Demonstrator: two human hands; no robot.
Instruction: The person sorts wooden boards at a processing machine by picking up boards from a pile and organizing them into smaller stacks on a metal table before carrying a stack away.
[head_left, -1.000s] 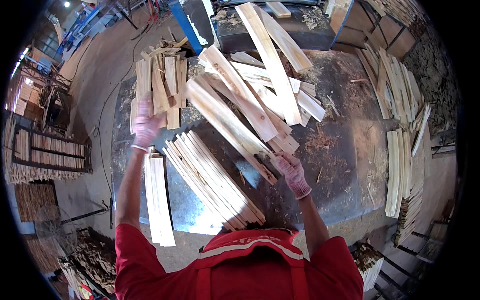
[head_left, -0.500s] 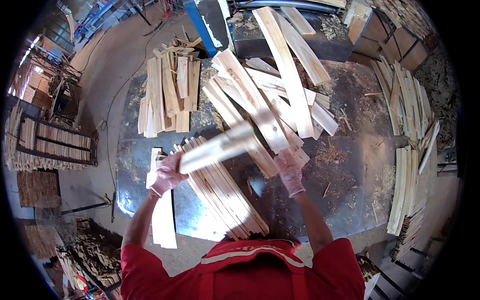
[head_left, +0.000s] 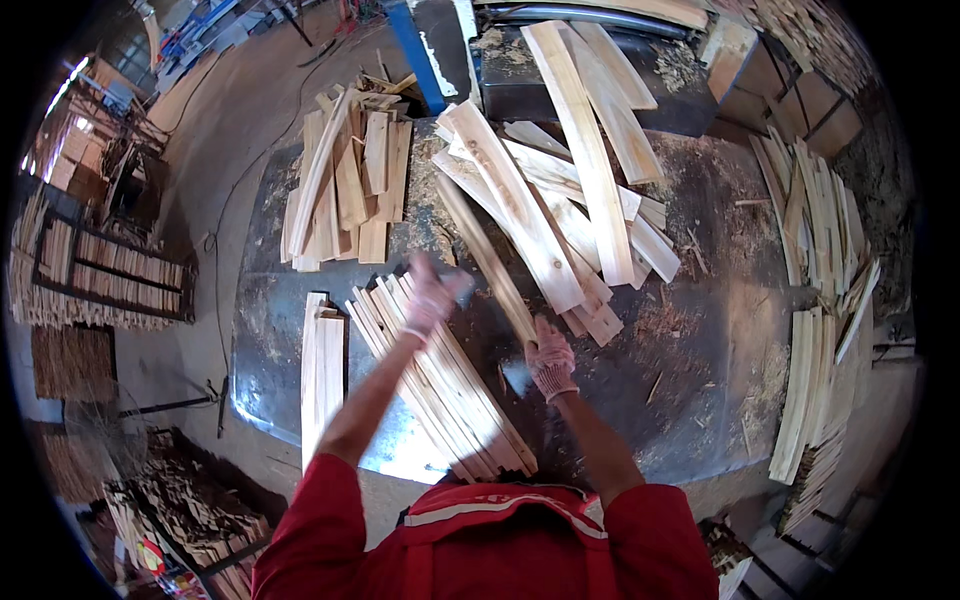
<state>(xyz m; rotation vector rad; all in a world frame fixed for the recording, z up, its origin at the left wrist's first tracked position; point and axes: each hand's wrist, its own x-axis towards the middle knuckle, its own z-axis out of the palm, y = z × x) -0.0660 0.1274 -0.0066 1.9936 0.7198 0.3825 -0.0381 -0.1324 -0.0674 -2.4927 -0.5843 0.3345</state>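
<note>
My left hand [head_left: 432,296], in a pale glove and blurred by motion, is over the far end of a neat stack of thin wooden slats [head_left: 440,390] lying diagonally on the dark metal table [head_left: 700,330]. Whether it holds anything is unclear. My gloved right hand [head_left: 550,362] is to the right of that stack. Its fingers curl on the near end of a long narrow slat [head_left: 485,255] that runs up into a loose pile of wider slats [head_left: 560,200]. My red sleeves come in from the lower edge.
A second pile of short slats [head_left: 345,185] lies at the table's far left, and two slats [head_left: 322,375] lie near its left edge. More slats [head_left: 820,300] lean along the right side. Stacked wood [head_left: 90,280] and crates stand on the floor at left. Sawdust covers the table's right part.
Half a second ago both hands held one slat crosswise above the stack. Now that slat is no longer raised; my left hand is at the stack's far end and my right hand has dropped lower.
</note>
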